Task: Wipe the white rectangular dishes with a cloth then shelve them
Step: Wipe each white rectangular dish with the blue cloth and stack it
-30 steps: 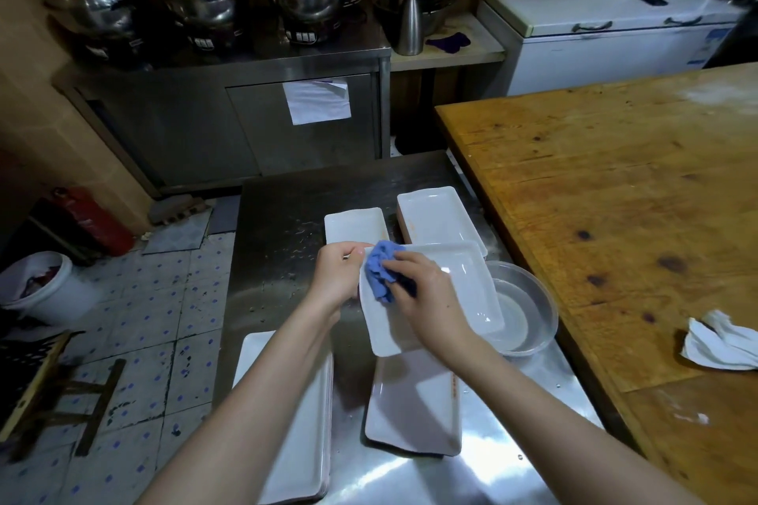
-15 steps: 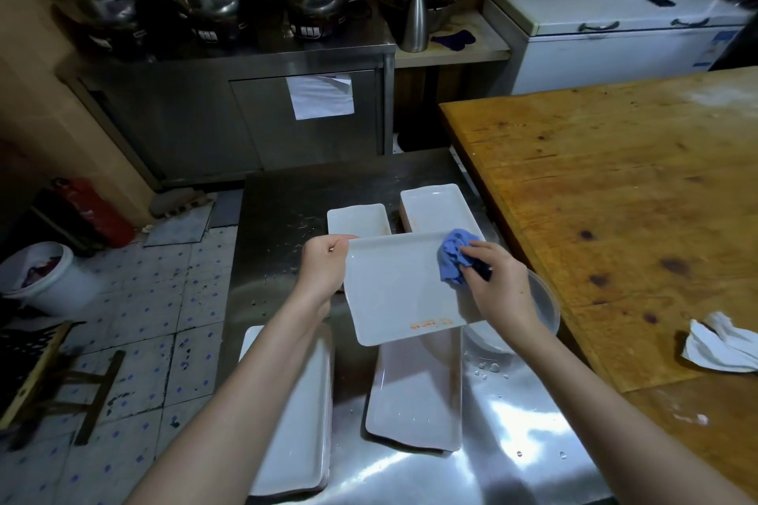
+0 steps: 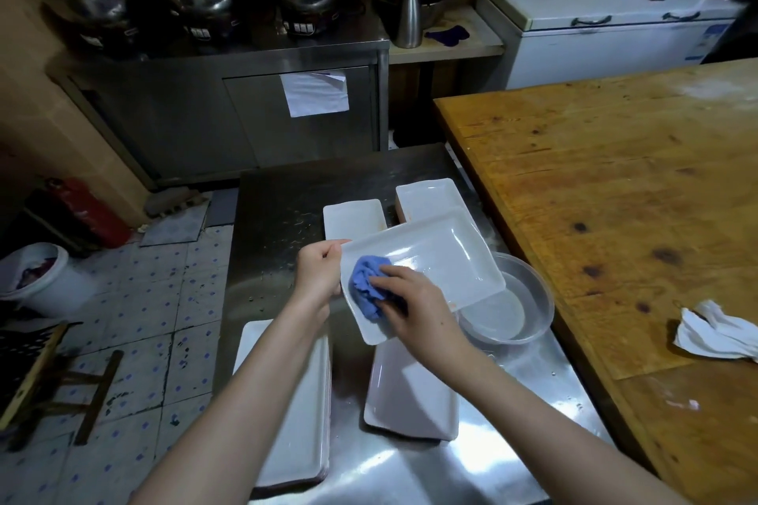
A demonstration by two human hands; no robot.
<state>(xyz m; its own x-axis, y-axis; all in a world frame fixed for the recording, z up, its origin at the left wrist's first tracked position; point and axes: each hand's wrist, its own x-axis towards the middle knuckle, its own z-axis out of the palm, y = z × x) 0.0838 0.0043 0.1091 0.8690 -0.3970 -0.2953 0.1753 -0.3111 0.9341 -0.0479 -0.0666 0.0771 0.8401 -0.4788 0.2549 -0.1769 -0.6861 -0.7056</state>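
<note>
A white rectangular dish (image 3: 443, 258) is held face up above the steel counter (image 3: 283, 193). My left hand (image 3: 318, 273) grips its left edge. My right hand (image 3: 410, 307) presses a crumpled blue cloth (image 3: 367, 287) into the dish's near left corner. Two white dishes lie further back, one on the left (image 3: 352, 217) and one on the right (image 3: 426, 197). A stack of dishes (image 3: 295, 406) sits near left, and another dish (image 3: 410, 394) lies under my right forearm.
A clear round bowl (image 3: 517, 312) stands just right of the held dish. The wooden table (image 3: 615, 184) borders the counter on the right, with a crumpled white cloth (image 3: 713, 332) on it. A steel cabinet (image 3: 246, 115) with pots stands behind. Tiled floor lies to the left.
The dish was showing its underside half a second ago and is now turned face up. My right hand moved the cloth from the dish's right edge to its near left corner.
</note>
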